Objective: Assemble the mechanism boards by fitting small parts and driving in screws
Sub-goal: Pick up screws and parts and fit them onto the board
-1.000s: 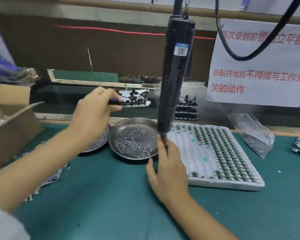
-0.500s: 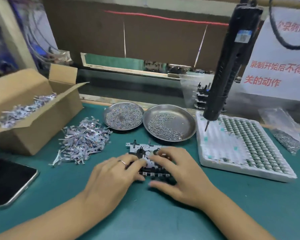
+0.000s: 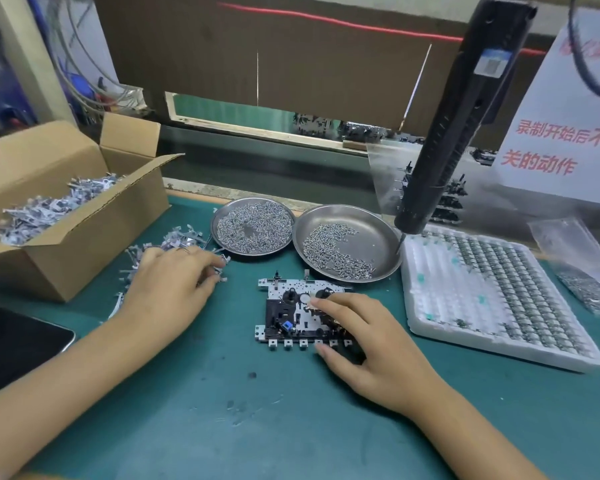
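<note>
One mechanism board [image 3: 293, 313] on bench [image 3: 257, 410]; two screw dishes [image 3: 252, 226]. Right hand [image 3: 371, 344] pinches board; left hand [image 3: 168, 289] spread over loose parts [image 3: 174, 244]. Sign [image 3: 561, 133]: "关的动作".

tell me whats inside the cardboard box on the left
The cardboard box holds a heap of small grey metal parts, the same kind as the loose pile under the left hand. The box walls hide how deep the heap goes.
</note>
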